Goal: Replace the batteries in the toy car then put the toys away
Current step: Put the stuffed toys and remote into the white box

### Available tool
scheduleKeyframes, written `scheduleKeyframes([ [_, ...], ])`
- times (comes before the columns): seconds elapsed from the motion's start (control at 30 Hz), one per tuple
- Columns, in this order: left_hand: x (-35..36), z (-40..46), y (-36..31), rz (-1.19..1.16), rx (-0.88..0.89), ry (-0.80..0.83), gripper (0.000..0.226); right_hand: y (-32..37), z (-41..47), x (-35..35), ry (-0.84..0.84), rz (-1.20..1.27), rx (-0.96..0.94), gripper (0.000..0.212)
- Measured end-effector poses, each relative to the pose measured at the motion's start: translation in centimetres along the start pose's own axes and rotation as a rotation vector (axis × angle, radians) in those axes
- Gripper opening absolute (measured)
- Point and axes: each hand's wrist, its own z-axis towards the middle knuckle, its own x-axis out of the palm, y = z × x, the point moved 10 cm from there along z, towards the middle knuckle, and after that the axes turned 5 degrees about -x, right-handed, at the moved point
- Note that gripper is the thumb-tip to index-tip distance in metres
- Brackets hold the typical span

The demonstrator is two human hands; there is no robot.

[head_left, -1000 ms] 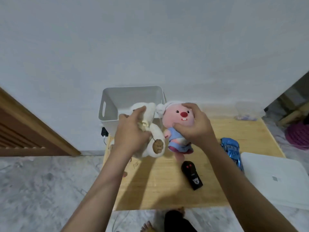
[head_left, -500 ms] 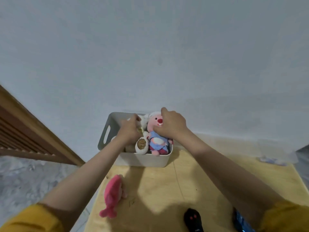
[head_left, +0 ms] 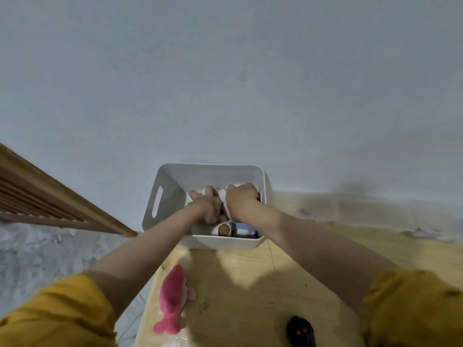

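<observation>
A white plastic bin (head_left: 172,181) with a handle slot stands at the far left end of the wooden table (head_left: 250,284), against the wall. Both my hands are down inside it. My left hand (head_left: 206,205) grips a cream plush toy (head_left: 223,229), whose brown-soled foot shows near the bin's front wall. My right hand (head_left: 241,200) presses on a pink plush in blue clothes (head_left: 244,230), mostly hidden under the hand. The toy car is out of sight behind my right sleeve.
A pink fish-shaped plush (head_left: 172,298) lies on the table near its left edge. A black remote control (head_left: 299,333) with red buttons sits at the bottom edge. A wooden slatted door (head_left: 37,196) is at the left, above grey stone floor.
Both hands carried the two plush toys from above the table into the bin and pushed them down. The view tilted up toward the wall.
</observation>
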Motion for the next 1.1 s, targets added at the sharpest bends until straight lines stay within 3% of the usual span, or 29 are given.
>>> scheduleKeyframes([
  [0.1,-1.9,-3.2,-1.5,-0.023,0.078,-0.025,0.050,-1.0,-0.8,-1.3,-0.022,-0.010,0.052,0.064],
  [0.2,-3.0,-5.2,-0.1,-0.317,0.077,-0.145,0.070,-1.9,-5.0,-4.7,-0.277,0.261,0.030,0.055],
  [0.27,-4.0,-7.9,1.0,-0.571,0.137,-0.363,0.071,-2.4,-9.2,-6.3,-0.503,0.483,-0.003,0.042],
  [0.37,-4.4,-14.4,2.0,-0.763,0.348,-0.710,0.051,-2.5,-15.6,-5.8,-0.741,0.754,-0.050,0.035],
  [0.5,-0.7,-19.5,4.2,-0.795,0.504,-0.867,0.038,-2.0,-22.3,-1.0,-0.957,0.952,-0.069,0.028],
  [0.57,2.4,-19.6,6.4,-0.781,0.427,-0.839,0.039,-1.9,-23.5,3.5,-0.901,0.973,0.048,0.032],
  [0.73,10.3,-16.2,11.5,-0.527,0.094,-0.565,0.055,0.3,-24.6,16.6,-0.327,0.874,0.290,0.073],
  [0.83,12.7,-15.3,12.9,-0.492,0.024,-0.429,0.048,1.2,-25.5,21.1,-0.155,0.802,0.395,0.083],
  [0.93,12.5,-15.4,13.6,-0.596,0.012,-0.402,0.045,1.5,-26.2,23.0,-0.188,0.815,0.483,0.073],
  [1.1,10.9,-16.5,13.4,-0.780,0.129,-0.423,0.039,0.2,-27.9,21.1,-0.474,0.971,0.562,0.062],
])
